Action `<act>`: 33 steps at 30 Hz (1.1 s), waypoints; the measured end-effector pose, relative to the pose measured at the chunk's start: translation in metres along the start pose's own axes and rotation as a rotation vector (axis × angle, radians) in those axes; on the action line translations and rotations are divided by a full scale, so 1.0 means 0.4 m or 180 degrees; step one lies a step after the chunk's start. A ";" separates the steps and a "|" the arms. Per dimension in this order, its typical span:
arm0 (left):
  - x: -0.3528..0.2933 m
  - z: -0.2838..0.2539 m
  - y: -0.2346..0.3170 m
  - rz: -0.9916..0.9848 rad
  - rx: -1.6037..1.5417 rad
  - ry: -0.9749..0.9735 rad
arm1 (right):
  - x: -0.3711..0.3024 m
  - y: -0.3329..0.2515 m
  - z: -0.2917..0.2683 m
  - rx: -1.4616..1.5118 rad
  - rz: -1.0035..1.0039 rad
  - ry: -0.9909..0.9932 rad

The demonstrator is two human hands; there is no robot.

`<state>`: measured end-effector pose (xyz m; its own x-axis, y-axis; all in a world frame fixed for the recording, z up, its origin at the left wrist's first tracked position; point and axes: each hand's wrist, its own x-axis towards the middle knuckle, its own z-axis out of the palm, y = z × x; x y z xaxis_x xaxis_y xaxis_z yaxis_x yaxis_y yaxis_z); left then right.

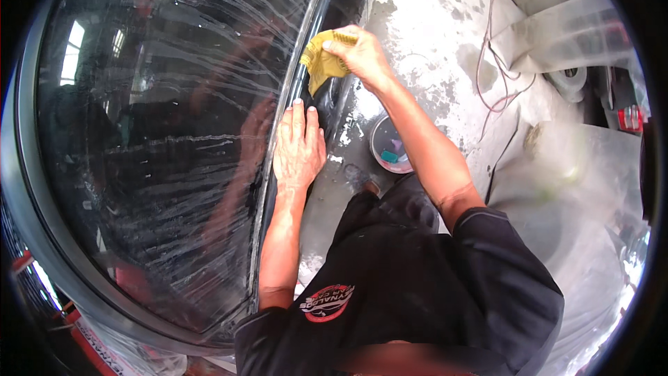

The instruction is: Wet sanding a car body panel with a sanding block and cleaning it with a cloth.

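Note:
My right hand [358,52] pinches a bent sheet of yellow sandpaper [324,63] with dark printing, its thumb on top. The sheet sits over the dark trim strip [270,167] along the edge of a large car window [160,118]; whether it presses on the strip is unclear. Just nearer to me, my left hand [299,143] lies flat on the same edge, fingers stretched forward and holding nothing. Whitish streaks run across the dark glass, which mirrors an arm.
Below my right forearm a round bucket [390,145] on the floor holds dark liquid and a teal piece. A thin reddish cable [485,63] lies on the stained concrete floor [431,35]. Translucent plastic sheeting [563,35] covers things at the right.

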<state>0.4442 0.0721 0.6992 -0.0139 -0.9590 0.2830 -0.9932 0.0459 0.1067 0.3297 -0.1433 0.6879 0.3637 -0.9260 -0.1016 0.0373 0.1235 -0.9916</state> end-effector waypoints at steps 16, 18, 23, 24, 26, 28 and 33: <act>0.068 -0.086 0.048 -0.0691 -0.1226 0.0819 | -0.214 0.024 -0.110 0.0368 0.0217 -0.0905; 0.103 -0.099 0.087 -0.0859 -0.1460 0.0897 | -0.222 0.024 -0.118 0.0304 0.0216 -0.0841; 0.159 -0.057 0.157 -0.0780 -0.1719 0.0895 | -0.248 -0.016 -0.099 0.1221 0.0467 -0.0574; 0.164 -0.050 0.163 -0.0627 -0.1637 0.0952 | -0.257 -0.026 -0.087 0.1866 0.0591 -0.0687; 0.175 -0.041 0.183 -0.0229 -0.1750 0.0753 | -0.252 -0.015 -0.083 0.1095 -0.0044 -0.0566; 0.167 -0.045 0.181 -0.0081 -0.1729 0.0414 | -0.237 -0.025 -0.075 0.1069 0.0116 -0.0374; 0.150 -0.047 0.040 0.0251 -0.0406 0.0400 | -0.066 -0.004 -0.113 0.0349 0.0321 0.0382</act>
<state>0.4297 0.0203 0.7357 -0.0687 -0.9089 0.4113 -0.9668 0.1623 0.1972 0.2780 -0.1352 0.6886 0.2572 -0.9420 -0.2154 0.1098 0.2499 -0.9620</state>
